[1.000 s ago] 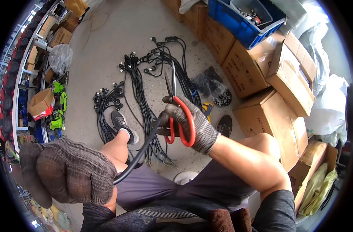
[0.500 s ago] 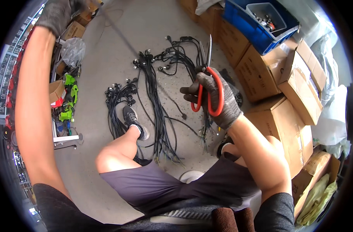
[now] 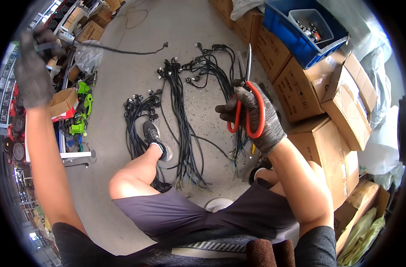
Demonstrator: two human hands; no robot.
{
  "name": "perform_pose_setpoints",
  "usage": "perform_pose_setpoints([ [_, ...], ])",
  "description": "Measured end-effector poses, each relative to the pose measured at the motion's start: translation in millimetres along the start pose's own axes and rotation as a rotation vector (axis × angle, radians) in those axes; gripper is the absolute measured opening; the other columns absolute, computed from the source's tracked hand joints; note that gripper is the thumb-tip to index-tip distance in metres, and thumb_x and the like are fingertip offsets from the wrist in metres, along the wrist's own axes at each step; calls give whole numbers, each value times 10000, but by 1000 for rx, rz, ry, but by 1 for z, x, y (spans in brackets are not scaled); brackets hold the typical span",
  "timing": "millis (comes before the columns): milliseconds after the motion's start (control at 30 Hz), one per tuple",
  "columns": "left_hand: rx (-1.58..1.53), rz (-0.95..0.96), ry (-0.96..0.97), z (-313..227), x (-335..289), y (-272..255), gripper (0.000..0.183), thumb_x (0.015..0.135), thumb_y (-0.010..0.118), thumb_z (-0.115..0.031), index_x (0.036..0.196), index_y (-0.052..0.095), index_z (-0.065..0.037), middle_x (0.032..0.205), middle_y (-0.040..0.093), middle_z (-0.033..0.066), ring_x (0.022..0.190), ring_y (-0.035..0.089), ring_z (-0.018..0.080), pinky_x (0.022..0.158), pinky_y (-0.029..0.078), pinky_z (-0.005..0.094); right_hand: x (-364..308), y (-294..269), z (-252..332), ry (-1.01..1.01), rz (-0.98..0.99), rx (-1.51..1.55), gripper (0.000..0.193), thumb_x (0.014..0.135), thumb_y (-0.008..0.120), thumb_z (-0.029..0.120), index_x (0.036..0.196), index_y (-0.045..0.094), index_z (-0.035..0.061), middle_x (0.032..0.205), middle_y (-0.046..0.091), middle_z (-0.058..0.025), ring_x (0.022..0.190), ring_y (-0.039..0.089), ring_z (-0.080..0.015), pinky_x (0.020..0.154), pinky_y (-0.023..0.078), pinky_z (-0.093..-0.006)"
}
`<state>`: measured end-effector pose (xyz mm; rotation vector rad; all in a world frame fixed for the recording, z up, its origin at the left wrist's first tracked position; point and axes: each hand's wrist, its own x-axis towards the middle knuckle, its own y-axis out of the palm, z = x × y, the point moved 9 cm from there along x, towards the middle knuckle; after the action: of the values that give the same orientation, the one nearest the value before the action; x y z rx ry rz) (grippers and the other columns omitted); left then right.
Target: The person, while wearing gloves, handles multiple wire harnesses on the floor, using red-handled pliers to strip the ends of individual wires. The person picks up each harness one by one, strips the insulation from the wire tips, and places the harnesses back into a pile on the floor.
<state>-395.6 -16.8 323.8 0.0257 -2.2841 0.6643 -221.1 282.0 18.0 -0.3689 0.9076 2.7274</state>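
- The left hand (image 3: 32, 71), in a dark knit glove, is raised high at the far left, its fingers clamped on one end of a black cable (image 3: 118, 50)
- That cable runs from the glove out to the right above the floor (image 3: 118, 115), and its free end carries a plug (image 3: 165, 44) hanging in the air
- Below the left arm, at the left edge, stand shelves (image 3: 16, 133) with bright green tools (image 3: 80, 118) and a brown box (image 3: 62, 101)
- On the grey floor in the middle lie bundles of black cables (image 3: 180, 115), laid side by side with their plugs at the far end and bare wire ends near the person
- A bare knee and a foot in a dark shoe (image 3: 153, 135) rest among the nearer bundles
- The right hand (image 3: 256, 118), also gloved, is held up right of the middle, fingers closed through the red handles of scissors (image 3: 246, 111); the blades point away, up toward the far side, and look shut
- Right of that hand are stacked cardboard boxes (image 3: 341, 102), with a blue crate (image 3: 301, 31) holding small parts at the far right
- White plastic wrap (image 3: 381, 147) lies against the boxes at the right edge
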Motion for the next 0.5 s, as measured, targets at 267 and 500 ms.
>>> perform_pose_setpoints([
  [267, -424, 1032, -346, 88, -274, 112, 303, 990, 592, -361, 1009, 606, -59, 956, 636, 31, 864, 612, 108, 744, 497, 274, -10, 1, 4, -2, -49, -84, 440, 994, 580, 287, 1291, 447, -8, 839, 661, -139, 861, 718, -325, 739, 617, -389],
  [500, 110, 2213, -215, 139, -559, 177, 479, 939, 614, -389, 1261, 608, -33, 1233, 647, 162, 1159, 610, 318, 948, 477, 407, -15, -14, 23, -52, -90, -106, 396, 989, 598, 304, 1207, 481, -5, 796, 649, -136, 797, 720, -283, 716, 607, -373],
])
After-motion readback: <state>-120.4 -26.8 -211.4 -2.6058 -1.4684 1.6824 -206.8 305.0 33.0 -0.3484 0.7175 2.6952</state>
